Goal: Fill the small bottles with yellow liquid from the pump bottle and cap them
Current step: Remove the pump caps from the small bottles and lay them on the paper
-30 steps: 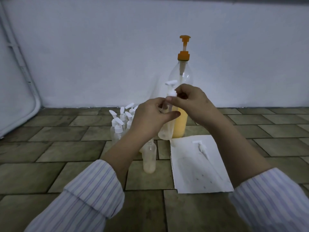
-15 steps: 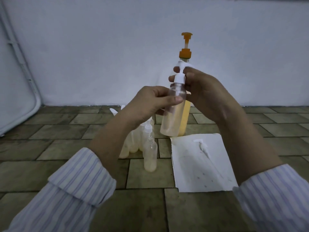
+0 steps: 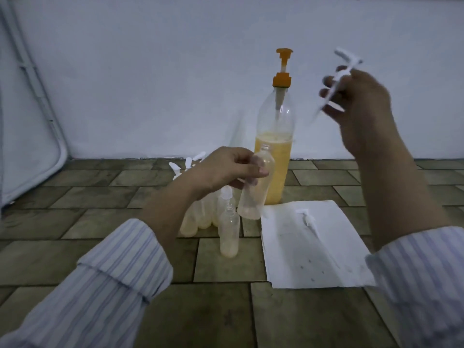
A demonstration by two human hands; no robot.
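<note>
My left hand (image 3: pixel 226 169) grips a small clear bottle (image 3: pixel 253 194) near its neck; the bottle is uncapped, tilted slightly, with a little pale liquid at the bottom. My right hand (image 3: pixel 359 106) is raised to the upper right and pinches a white pump cap (image 3: pixel 336 79) with its dip tube hanging free. The big pump bottle (image 3: pixel 275 151) with an orange pump head stands behind, about half full of yellow liquid. Another uncapped small bottle (image 3: pixel 228 232) stands on the floor in front.
A cluster of small bottles (image 3: pixel 198 219) with white pump caps stands behind my left forearm. A white paper sheet (image 3: pixel 313 249) lies on the tiled floor at right with a second white cap (image 3: pixel 307 218) on it. A white wall is behind.
My right hand has pulled the white pump cap out of the small bottle and lifted it up to the right. My left hand lowered the open bottle.
</note>
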